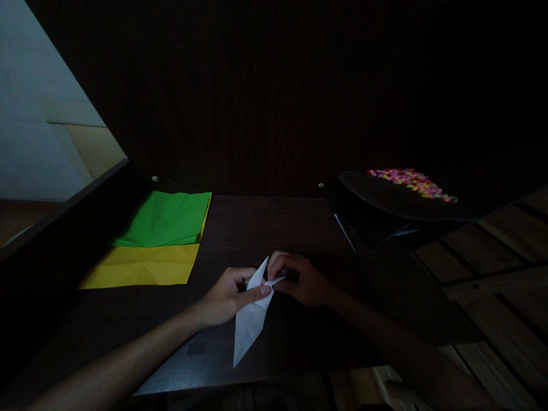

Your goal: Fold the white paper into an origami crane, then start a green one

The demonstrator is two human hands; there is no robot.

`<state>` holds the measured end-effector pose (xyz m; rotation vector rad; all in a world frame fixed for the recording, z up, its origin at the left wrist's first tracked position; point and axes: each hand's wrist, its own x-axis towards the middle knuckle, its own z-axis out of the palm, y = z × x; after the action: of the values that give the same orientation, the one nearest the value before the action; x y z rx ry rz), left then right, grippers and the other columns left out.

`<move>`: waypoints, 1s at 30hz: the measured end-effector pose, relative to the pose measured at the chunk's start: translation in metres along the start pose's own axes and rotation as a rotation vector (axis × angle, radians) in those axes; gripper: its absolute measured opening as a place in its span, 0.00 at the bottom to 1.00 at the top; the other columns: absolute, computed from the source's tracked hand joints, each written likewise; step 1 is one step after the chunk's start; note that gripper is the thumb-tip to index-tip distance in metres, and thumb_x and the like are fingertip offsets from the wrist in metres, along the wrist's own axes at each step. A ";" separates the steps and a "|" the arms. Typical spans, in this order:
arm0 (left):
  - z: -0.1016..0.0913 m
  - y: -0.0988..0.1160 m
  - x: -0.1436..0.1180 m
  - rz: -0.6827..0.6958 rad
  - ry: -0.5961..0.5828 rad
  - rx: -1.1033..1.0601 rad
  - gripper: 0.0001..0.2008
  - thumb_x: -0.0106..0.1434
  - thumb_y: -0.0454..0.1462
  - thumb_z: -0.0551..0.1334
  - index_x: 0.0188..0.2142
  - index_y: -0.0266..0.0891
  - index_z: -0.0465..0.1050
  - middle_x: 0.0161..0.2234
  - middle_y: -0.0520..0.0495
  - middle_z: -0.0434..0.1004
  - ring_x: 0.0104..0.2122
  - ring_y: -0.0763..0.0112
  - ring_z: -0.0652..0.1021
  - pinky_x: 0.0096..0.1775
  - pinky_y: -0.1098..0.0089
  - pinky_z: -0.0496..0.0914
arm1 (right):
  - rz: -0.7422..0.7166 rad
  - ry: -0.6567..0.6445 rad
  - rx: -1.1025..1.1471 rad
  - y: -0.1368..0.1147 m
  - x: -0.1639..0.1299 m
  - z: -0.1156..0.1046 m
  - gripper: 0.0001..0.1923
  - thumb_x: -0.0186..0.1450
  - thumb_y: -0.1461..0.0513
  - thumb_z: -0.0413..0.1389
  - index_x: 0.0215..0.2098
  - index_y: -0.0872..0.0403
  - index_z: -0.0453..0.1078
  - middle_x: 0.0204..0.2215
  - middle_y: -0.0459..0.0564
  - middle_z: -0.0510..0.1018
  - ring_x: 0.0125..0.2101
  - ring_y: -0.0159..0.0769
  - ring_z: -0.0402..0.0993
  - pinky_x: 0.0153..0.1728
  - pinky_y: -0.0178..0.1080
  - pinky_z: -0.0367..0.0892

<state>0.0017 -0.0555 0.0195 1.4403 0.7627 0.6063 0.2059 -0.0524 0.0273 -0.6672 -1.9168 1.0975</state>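
1. Currently, I see the left hand (222,298) with its fingers closed on a white folded paper (248,330), the thumb pressed across its middle. The right hand (303,281) has its fingers bent and pinching beside a small narrow point near the top.
2. The paper is held over the near part of the worktop (261,222), one long tip pointing towards the front edge; I cannot tell whether that tip touches the surface.
3. I judge that a hard right-hand pull could tear the small point, a slack left thumb could let layers spread, and dim light could hide a crooked crease.
4. Farther left, a green sheet (165,218) overlaps a yellow sheet (149,265), clear of both hands.
5. Far right, small bright pieces (413,182) lie on a dark curved surface (385,200).
6. A dark upright panel (257,103) closes the back; nothing blocks the fingers.
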 end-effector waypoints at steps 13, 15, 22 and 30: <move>-0.001 -0.003 0.000 0.012 0.080 -0.004 0.17 0.59 0.48 0.65 0.27 0.34 0.69 0.23 0.54 0.62 0.23 0.76 0.63 0.24 0.76 0.56 | 0.008 0.139 -0.050 0.009 -0.003 0.009 0.06 0.64 0.59 0.58 0.32 0.53 0.72 0.31 0.48 0.70 0.32 0.35 0.68 0.33 0.37 0.62; -0.001 -0.001 -0.001 0.032 0.106 0.025 0.17 0.59 0.48 0.64 0.26 0.34 0.69 0.22 0.54 0.62 0.23 0.76 0.63 0.23 0.76 0.56 | -0.005 0.128 -0.031 0.008 -0.004 0.007 0.06 0.64 0.59 0.58 0.33 0.53 0.73 0.31 0.48 0.70 0.31 0.34 0.67 0.31 0.37 0.62; 0.000 0.007 -0.002 0.081 0.174 0.136 0.18 0.60 0.48 0.63 0.25 0.35 0.69 0.22 0.54 0.61 0.23 0.76 0.63 0.24 0.76 0.56 | 0.015 0.128 0.032 0.006 -0.005 0.004 0.10 0.64 0.55 0.59 0.32 0.53 0.75 0.29 0.48 0.73 0.27 0.32 0.68 0.29 0.36 0.63; -0.003 0.000 0.000 0.054 0.224 0.033 0.18 0.59 0.48 0.65 0.27 0.34 0.70 0.23 0.53 0.65 0.23 0.75 0.66 0.24 0.75 0.59 | 0.196 0.236 0.093 0.004 -0.003 0.010 0.10 0.64 0.57 0.59 0.28 0.54 0.71 0.23 0.44 0.72 0.20 0.26 0.66 0.20 0.31 0.61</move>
<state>-0.0001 -0.0534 0.0195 1.4418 0.9149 0.8097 0.1990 -0.0568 0.0196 -0.9051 -1.6164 1.1644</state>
